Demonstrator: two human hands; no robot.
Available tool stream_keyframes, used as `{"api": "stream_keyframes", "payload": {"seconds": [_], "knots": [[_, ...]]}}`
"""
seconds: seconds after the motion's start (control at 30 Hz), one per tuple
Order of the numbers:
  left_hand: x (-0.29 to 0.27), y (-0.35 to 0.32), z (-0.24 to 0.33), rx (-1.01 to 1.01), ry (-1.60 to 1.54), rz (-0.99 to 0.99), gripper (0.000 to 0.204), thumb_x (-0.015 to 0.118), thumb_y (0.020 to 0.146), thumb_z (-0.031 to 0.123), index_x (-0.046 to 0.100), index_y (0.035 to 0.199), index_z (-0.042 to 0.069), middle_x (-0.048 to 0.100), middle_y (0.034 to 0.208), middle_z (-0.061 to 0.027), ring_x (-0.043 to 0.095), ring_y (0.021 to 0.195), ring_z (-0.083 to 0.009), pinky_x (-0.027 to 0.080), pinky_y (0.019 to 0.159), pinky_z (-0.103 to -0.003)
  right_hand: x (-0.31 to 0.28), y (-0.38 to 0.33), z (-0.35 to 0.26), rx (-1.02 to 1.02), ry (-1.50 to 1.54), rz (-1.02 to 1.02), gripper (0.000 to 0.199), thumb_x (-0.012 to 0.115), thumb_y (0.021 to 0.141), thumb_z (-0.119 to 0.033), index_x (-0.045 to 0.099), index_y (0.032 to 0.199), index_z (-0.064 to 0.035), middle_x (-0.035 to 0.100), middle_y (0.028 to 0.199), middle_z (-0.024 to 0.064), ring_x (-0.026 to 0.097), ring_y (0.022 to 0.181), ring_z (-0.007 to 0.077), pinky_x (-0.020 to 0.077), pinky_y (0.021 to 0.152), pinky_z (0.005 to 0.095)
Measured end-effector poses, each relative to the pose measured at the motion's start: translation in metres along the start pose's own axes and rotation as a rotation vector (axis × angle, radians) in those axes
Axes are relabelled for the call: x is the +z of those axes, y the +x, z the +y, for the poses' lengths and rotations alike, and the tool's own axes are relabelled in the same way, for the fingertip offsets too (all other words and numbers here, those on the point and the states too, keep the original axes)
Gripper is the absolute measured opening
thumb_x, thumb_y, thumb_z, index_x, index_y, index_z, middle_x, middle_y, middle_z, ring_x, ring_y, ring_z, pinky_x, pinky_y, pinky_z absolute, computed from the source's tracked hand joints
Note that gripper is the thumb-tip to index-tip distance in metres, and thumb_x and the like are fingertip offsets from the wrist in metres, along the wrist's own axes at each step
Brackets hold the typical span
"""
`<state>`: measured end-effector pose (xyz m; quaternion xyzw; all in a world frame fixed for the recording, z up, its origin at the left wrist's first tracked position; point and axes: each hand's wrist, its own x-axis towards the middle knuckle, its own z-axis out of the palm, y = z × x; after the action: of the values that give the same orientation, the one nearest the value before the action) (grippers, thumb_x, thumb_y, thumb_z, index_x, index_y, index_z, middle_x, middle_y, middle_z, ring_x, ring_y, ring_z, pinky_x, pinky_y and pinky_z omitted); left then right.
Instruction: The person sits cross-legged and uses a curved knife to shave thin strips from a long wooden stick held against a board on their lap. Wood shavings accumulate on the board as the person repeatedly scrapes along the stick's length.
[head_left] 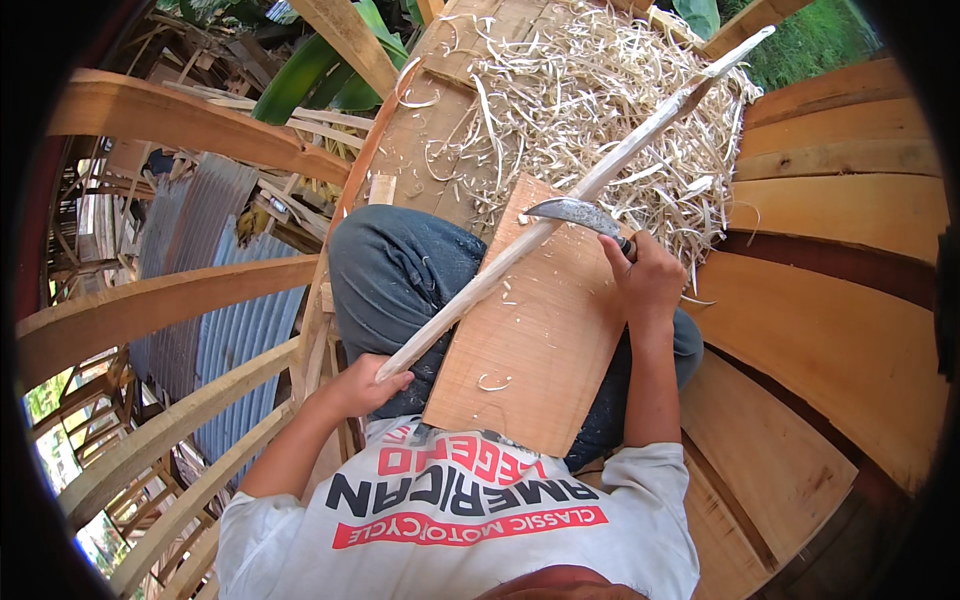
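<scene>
Head view: the left hand (pixel 370 385) is closed round the near end of a stick (pixel 480 289), and the right hand (pixel 648 285) grips the handle of a curved knife (pixel 578 211), thumb raised beside the handle. The stick is long, pale and peeled, with uneven, faceted sides and some darker patches toward its far end. It slants away from the left hand, passes beyond the right hand's left side and runs out over a heap of shavings (pixel 640 130). The grey blade crosses the stick ahead of the right hand, its tip past the stick's left side; whether the edge bites cannot be told. Between the hands a board (pixel 535 340) slopes over the legs (pixel 395 270), its left edge crossed by the stick, with a few curls on its face; the air above it there is open. Left of the left hand, wooden rails (pixel 165 295) stand near. Right of the right hand, a plank wall (pixel 830 310) bounds the side. Ahead of both hands, planks (pixel 425 150) carry the heap, whose right edge meets the wall.
</scene>
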<state>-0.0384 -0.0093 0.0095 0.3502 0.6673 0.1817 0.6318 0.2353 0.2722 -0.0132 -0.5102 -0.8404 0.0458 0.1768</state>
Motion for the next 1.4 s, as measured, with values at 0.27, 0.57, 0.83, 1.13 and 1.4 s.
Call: {"api": "stream_keyframes", "payload": {"seconds": [0.27, 0.57, 0.83, 1.13, 1.4], "knots": [[-0.003, 0.001, -0.011, 0.039, -0.075, -0.044, 0.029, 0.059, 0.092, 0.024, 0.062, 0.084, -0.003, 0.058, 0.066, -0.0054, 0.050, 0.065, -0.0105, 0.045, 0.062, -0.029, 0.020, 0.042, 0.029, 0.188, -0.064, 0.053, 0.064, 0.056, 0.083, -0.063, 0.053, 0.062, -0.0027, 0.052, 0.054, 0.0150, 0.055, 0.053, 0.0365, 0.0419, 0.051, 0.0454], [-0.008, 0.005, -0.023, -0.007, -0.080, -0.094, 0.028, 0.060, 0.091, 0.026, 0.065, 0.086, -0.001, 0.059, 0.065, -0.0023, 0.054, 0.061, -0.0089, 0.044, 0.057, -0.026, 0.022, 0.076, 0.065, 0.460, -0.079, 0.147, 0.073, 0.048, 0.084, -0.070, 0.062, 0.065, -0.0002, 0.058, 0.058, 0.0188, 0.060, 0.061, 0.0389, 0.0463, 0.059, 0.0483], [-0.013, 0.006, -0.009, -0.069, -0.061, -0.142, 0.030, 0.063, 0.090, 0.026, 0.067, 0.087, -0.003, 0.068, 0.075, -0.0094, 0.060, 0.072, -0.0121, 0.048, 0.068, -0.029, 0.002, 0.017, 0.021, 0.102, 0.152, 0.033, 0.048, 0.066, 0.083, -0.047, 0.063, 0.069, -0.0013, 0.055, 0.052, 0.0141, 0.055, 0.050, 0.0346, 0.0427, 0.049, 0.0410], [-0.008, 0.003, -0.002, -0.030, -0.139, -0.088, 0.027, 0.059, 0.091, 0.026, 0.065, 0.080, 0.001, 0.055, 0.061, -0.0006, 0.050, 0.057, -0.0085, 0.041, 0.054, -0.026, 0.013, 0.032, 0.021, -0.049, -0.064, 0.036, 0.059, 0.066, 0.079, -0.055, 0.047, 0.055, -0.0053, 0.050, 0.047, 0.0119, 0.052, 0.043, 0.0309, 0.0411, 0.043, 0.0390], [-0.010, 0.004, 0.005, -0.081, -0.155, -0.123, 0.030, 0.058, 0.093, 0.024, 0.062, 0.082, -0.003, 0.061, 0.070, -0.0066, 0.053, 0.068, -0.0121, 0.045, 0.065, -0.029, 0.024, 0.068, 0.043, 0.062, -0.212, 0.060, 0.061, 0.063, 0.078, -0.063, 0.055, 0.058, -0.0062, 0.055, 0.051, 0.0109, 0.057, 0.048, 0.0306, 0.0449, 0.047, 0.0413]]}}
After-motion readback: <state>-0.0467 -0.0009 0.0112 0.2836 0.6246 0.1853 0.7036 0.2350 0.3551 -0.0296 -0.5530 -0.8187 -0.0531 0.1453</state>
